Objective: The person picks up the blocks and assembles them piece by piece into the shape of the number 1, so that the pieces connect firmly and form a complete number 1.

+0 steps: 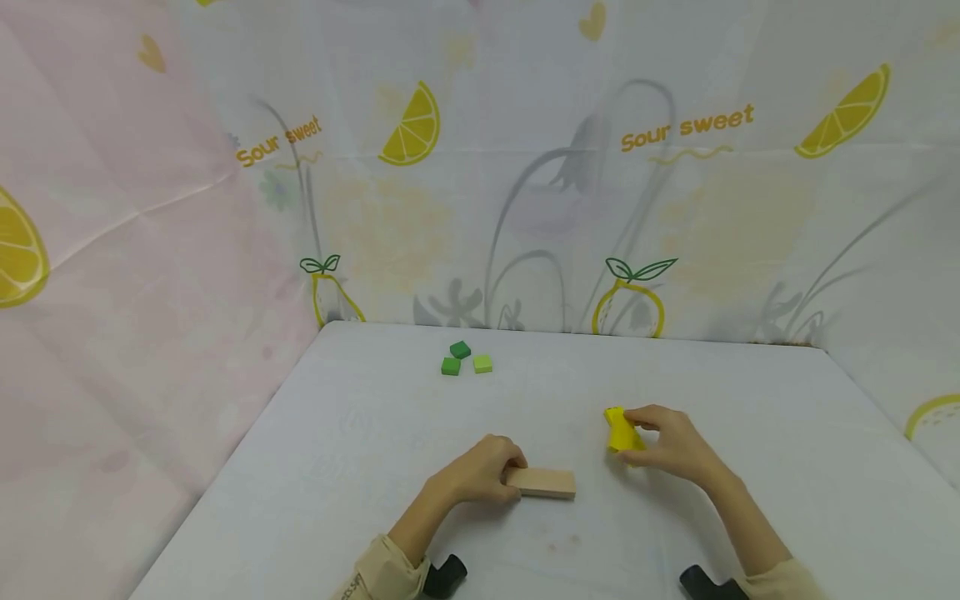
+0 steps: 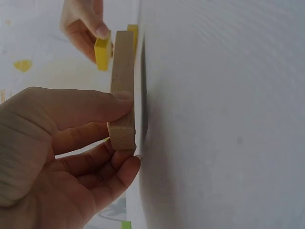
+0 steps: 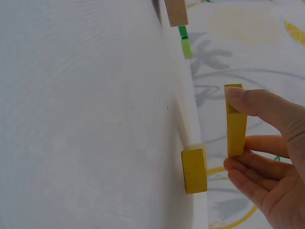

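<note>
My left hand (image 1: 482,473) grips one end of a flat, pale wooden block (image 1: 547,482), thumb on one face and fingers on the other. In the left wrist view the wooden block (image 2: 123,62) is held just off the white tabletop, its long side running away from the hand. To the right, my right hand (image 1: 675,442) pinches a thin yellow block (image 3: 236,126) between thumb and fingers, above the table. A second yellow block (image 3: 194,171) rests on the tabletop beside it, apart from the held one. In the head view the two yellow pieces overlap.
Toward the back of the white table (image 1: 360,433) lie a dark green block (image 1: 460,350), a mid-green block (image 1: 451,367) and a light green block (image 1: 482,364), close together. A printed fabric sheet (image 1: 480,208) with lemon motifs hangs behind the table and along its left side.
</note>
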{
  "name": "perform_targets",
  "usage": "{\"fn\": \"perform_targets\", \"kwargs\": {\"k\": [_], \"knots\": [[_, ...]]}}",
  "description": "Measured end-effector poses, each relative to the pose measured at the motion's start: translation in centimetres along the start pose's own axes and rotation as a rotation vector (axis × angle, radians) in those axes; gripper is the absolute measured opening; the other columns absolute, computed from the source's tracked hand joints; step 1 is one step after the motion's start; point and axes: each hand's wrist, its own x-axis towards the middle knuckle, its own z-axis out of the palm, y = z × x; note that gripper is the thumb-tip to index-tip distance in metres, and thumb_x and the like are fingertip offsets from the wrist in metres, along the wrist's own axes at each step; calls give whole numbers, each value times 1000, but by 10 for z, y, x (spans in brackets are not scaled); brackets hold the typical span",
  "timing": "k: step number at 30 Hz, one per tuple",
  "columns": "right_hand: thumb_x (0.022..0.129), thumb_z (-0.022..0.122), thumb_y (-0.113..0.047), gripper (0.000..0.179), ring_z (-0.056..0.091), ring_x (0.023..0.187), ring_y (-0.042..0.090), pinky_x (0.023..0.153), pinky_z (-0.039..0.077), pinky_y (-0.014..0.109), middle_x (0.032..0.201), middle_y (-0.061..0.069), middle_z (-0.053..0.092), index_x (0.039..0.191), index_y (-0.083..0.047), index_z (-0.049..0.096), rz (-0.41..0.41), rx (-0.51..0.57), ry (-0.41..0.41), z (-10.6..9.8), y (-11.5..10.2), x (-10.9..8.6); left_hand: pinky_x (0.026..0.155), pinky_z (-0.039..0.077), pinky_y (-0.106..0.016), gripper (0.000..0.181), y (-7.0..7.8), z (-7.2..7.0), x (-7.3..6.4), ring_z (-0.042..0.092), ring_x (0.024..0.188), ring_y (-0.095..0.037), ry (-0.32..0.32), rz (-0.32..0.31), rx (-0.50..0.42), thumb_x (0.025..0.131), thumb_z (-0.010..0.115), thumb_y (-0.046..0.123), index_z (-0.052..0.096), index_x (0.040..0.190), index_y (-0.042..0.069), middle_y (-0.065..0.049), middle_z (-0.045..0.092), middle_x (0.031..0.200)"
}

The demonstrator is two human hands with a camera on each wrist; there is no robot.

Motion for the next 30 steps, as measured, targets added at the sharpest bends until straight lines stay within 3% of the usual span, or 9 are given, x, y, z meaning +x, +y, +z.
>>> {"fn": "perform_targets", "kwargs": {"k": [13,19,30], "knots": [[67,82,-15,54,62,95,37,80,51,44,107,24,64,108,13,62,-15,1,-75,17,-9,8,75,43,-21,25,8,2,2,49,77,-3,-10,-22,22,73,75,8,70,96,1,3,64,86],[68,83,-21,55,62,94,33,81,51,43,106,19,65,109,10,64,-30,-3,-94,23,-14,12,72,42,-19,24,8,4,3,49,77,-4,-3,-10,32,72,75,6,70,95,1,2,64,85],[66,83,-29,59,62,90,28,79,52,41,101,13,67,108,8,65,-64,-29,-133,33,-17,21,69,42,-17,24,7,5,1,48,77,-4,0,-44,14,73,75,7,70,96,1,1,63,88]]}}
